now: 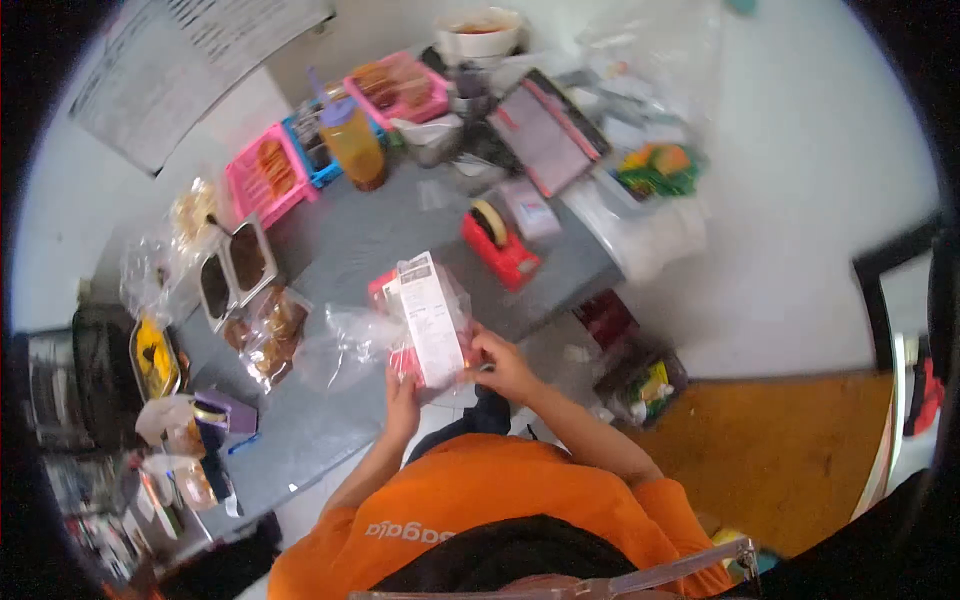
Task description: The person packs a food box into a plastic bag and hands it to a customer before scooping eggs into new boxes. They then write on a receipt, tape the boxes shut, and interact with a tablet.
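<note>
A red package [408, 362] in a clear plastic bag [350, 342] is held at the table's near edge. A long white printed receipt [428, 315] lies along its top. My left hand [402, 402] is closed on the package's lower left edge, thumb on top. My right hand [500, 366] is closed on its right side near the receipt's lower end; the fingertips are partly hidden. The bag's loose part spreads to the left over the tabletop. Beyond the package stands a red tape dispenser [505, 255] with a roll of tape.
On the grey table [340, 235] are sauce trays [235, 272], a bag of brown food [270, 335], a squeeze bottle [352, 145], pink baskets [268, 175] and a tablet-like device [548, 130]. A purple tape dispenser [235, 412] sits left; a dark bin [640, 385] is below right.
</note>
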`<action>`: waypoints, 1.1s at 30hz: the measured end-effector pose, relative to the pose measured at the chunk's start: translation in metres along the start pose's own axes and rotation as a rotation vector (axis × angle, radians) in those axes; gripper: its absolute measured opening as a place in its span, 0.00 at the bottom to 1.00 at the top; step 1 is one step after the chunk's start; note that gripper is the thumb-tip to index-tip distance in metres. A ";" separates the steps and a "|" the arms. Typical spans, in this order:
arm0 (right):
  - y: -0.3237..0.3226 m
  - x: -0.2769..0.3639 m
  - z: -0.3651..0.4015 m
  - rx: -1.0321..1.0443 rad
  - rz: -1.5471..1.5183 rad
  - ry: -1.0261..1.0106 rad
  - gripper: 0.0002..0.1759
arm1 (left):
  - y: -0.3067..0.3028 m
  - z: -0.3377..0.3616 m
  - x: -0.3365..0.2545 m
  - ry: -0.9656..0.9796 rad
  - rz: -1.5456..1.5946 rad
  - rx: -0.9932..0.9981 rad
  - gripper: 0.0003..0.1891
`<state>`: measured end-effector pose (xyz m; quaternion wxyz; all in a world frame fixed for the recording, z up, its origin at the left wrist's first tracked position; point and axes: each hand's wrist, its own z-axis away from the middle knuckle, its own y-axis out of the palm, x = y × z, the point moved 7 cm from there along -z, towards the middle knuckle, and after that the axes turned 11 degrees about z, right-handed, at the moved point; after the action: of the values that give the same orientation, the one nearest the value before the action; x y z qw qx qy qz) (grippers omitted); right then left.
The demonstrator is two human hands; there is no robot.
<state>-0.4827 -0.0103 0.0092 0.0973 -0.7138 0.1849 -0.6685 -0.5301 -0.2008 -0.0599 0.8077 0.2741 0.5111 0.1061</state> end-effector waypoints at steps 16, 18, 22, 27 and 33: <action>0.061 0.049 0.570 -1.392 -0.490 0.730 0.45 | 0.143 0.305 0.126 0.139 -0.975 1.811 0.20; 0.052 0.048 0.619 -1.508 -0.527 0.696 0.42 | 0.133 0.331 0.127 0.049 -0.940 1.869 0.19; 0.001 0.012 0.700 -1.507 -0.389 0.620 0.24 | 0.088 0.329 0.110 0.028 -1.040 1.919 0.17; -0.076 -0.001 0.682 -1.808 0.424 0.519 0.20 | 0.031 0.285 0.044 0.169 -1.133 1.520 0.15; -0.094 0.112 0.410 -1.468 0.944 0.038 0.20 | -0.068 0.235 -0.068 0.325 -0.999 0.824 0.09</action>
<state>-0.0601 -0.0132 0.1130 -0.1233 -0.4338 0.8468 -0.2821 -0.3608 -0.3662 0.0315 0.5018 0.2710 0.6908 -0.4445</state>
